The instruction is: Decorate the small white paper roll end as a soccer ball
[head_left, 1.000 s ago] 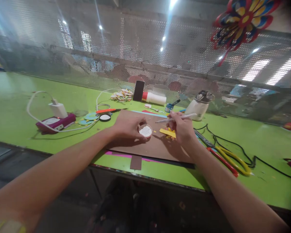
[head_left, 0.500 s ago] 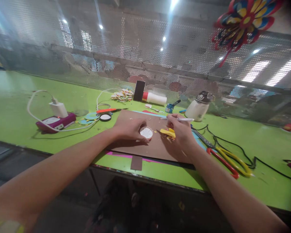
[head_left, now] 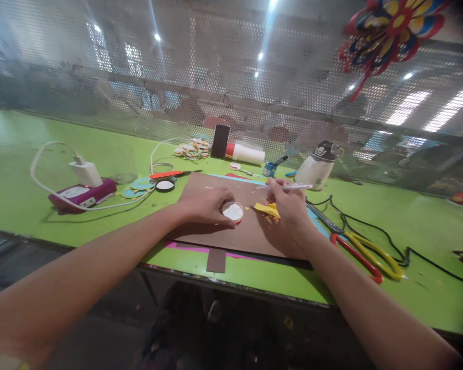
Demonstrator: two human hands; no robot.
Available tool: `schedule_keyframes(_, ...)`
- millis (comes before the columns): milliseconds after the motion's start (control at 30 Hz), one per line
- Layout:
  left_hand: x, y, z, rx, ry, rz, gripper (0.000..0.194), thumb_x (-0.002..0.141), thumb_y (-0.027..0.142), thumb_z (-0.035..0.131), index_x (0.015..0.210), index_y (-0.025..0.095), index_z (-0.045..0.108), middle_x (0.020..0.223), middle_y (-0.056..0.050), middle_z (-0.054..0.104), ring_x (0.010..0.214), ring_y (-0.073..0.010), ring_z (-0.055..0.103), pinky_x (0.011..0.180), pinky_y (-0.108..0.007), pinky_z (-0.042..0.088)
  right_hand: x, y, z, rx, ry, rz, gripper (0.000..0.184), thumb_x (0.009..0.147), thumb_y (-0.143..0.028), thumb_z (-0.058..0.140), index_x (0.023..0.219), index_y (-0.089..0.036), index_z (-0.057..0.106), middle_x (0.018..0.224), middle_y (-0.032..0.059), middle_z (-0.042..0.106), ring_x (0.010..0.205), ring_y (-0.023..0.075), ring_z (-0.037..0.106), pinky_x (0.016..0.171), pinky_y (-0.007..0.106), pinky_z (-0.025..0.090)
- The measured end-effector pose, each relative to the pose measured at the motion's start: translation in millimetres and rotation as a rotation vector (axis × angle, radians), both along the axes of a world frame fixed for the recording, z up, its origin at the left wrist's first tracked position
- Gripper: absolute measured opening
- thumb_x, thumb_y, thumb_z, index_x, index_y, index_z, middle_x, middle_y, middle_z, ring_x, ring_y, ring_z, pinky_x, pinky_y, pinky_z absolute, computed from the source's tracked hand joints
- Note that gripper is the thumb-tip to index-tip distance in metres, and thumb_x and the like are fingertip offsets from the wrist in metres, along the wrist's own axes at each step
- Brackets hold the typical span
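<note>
Swinging closer to level since the earlier frame, the white stick is now pointing its thin end across me, while the disc is staying put. I'm pinching the stick between the thumb and fingertips of my right hand; whether it is a pen or a brush, I'm not managing to tell. With my left hand I'm curling thumb and fingers around the disc's left rim, gripping it lightly. Its white, line-marked face is showing upward near the middle of the board; whether it is resting flat, I cannot tell.

I'm judging this as a pause between strokes: disc steadied, stick hanging apart from it. Working that face would be calling for lowering the tip leftward and keeping the rim from turning.

Right of the disc, yellow scraps are lying on the board. Beyond its right edge, scissors are lying slantwise; past its far edge, a blue jar is standing. The board itself is sitting by the near edge of the green surface.
</note>
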State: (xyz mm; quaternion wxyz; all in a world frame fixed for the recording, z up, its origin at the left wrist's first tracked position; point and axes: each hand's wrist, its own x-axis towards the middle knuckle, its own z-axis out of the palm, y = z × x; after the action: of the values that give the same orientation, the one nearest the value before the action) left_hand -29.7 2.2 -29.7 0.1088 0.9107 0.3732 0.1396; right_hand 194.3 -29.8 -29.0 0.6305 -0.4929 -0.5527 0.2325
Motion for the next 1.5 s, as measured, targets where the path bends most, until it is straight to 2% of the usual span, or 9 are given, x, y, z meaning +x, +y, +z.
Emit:
schedule_keyframes(67,0.1,-0.3,0.5,0.002,0.006,-0.001,0.055,0.074,0.064,0.073,0.107,0.020,0.064,0.106,-0.007,0.068,0.097,-0.0278,0.062,0.077,-0.034,0.044,3.1,0.5,-4.5,0.029,-0.060,0.001,0.021,0.083,-0.042,0.070,0.085,-0.022,0.067,0.067,-0.0021,0.061,0.061,0.0136,0.056,0.058,0.026,0.047)
schedule_keyframes(200,0.3,-0.7,1.5,-0.007,0.014,0.004,0.057,0.075,0.065,0.072,0.109,0.020,0.065,0.108,-0.008,0.067,0.098,-0.0282,0.061,0.078,-0.034,0.044,8.2,1.9,-11.4,0.086,-0.190,0.022,0.025,0.084,-0.042,0.069,0.099,-0.023,0.073,0.093,0.0048,0.073,0.083,0.0196,0.068,0.077,0.033,0.054)
schedule_keyframes(400,0.2,1.3,0.9,-0.035,0.008,-0.013,0.057,0.078,0.063,0.069,0.115,0.019,0.070,0.113,-0.009,0.067,0.101,-0.0278,0.063,0.085,-0.035,0.046,30.4,18.3,-11.8,0.125,-0.244,-0.069,0.035,0.088,-0.050,0.061,0.102,-0.021,0.070,0.077,0.0037,0.071,0.073,0.0210,0.068,0.075,0.037,0.056)
schedule_keyframes(633,-1.4,3.9,-0.7,-0.045,-0.001,-0.042,0.057,0.082,0.064,0.065,0.121,0.022,0.072,0.119,-0.010,0.067,0.108,-0.0299,0.064,0.093,-0.037,0.047,61.2,38.8,-12.8,0.164,-0.317,-0.281,0.034,0.083,-0.038,0.058,0.111,-0.020,0.066,0.098,0.0105,0.073,0.094,0.0276,0.068,0.094,0.046,0.051)
schedule_keyframes(767,-1.7,5.6,-1.7,-0.024,0.014,-0.072,0.059,0.083,0.062,0.065,0.124,0.020,0.071,0.118,-0.012,0.068,0.110,-0.0317,0.063,0.094,-0.038,0.046,57.5,43.7,-16.6,0.117,-0.401,-0.299,0.042,0.078,-0.028,0.060,0.118,-0.018,0.066,0.098,0.0125,0.074,0.093,0.0307,0.068,0.092,0.049,0.051)
schedule_keyframes(1000,-0.7,3.4,-3.0,-0.016,0.007,-0.066,0.063,0.082,0.067,0.064,0.126,0.023,0.071,0.121,-0.012,0.067,0.108,-0.0310,0.065,0.094,-0.038,0.047,47.4,42.1,-21.8,0.085,-0.502,-0.347,0.052,0.075,-0.019,0.055,0.126,-0.020,0.064,0.104,0.0127,0.075,0.105,0.0323,0.061,0.096,0.051,0.048)
schedule_keyframes(1200,1.9,2.1,-4.0,0.022,-0.011,0.000,0.063,0.076,0.070,0.067,0.110,0.018,0.073,0.112,-0.013,0.070,0.102,-0.0314,0.065,0.084,-0.036,0.048,42.5,37.8,-22.7,0.080,-0.541,-0.336,0.048,0.075,-0.020,0.054,0.122,-0.019,0.066,0.101,0.0124,0.074,0.099,0.0315,0.062,0.095,0.050,0.048)
schedule_keyframes(1367,-2.6,9.5,-1.6,0.107,-0.140,0.092,0.054,0.073,0.071,0.069,0.094,0.021,0.074,0.092,-0.008,0.074,0.088,-0.0275,0.066,0.075,-0.034,0.046,42.6,40.6,-20.6,0.086,-0.514,-0.328,0.047,0.079,-0.025,0.055,0.125,-0.019,0.064,0.093,0.0098,0.074,0.095,0.0295,0.065,0.092,0.048,0.050)
schedule_keyframes(1500,-7.9,19.1,0.2,0.170,-0.331,0.196,0.052,0.081,0.064,0.065,0.109,0.020,0.071,0.107,-0.009,0.073,0.095,-0.0255,0.067,0.081,-0.034,0.050,45.1,43.2,-21.3,0.069,-0.509,-0.317,0.047,0.079,-0.025,0.055,0.125,-0.019,0.063,0.092,0.0084,0.074,0.093,0.0290,0.067,0.091,0.048,0.050)
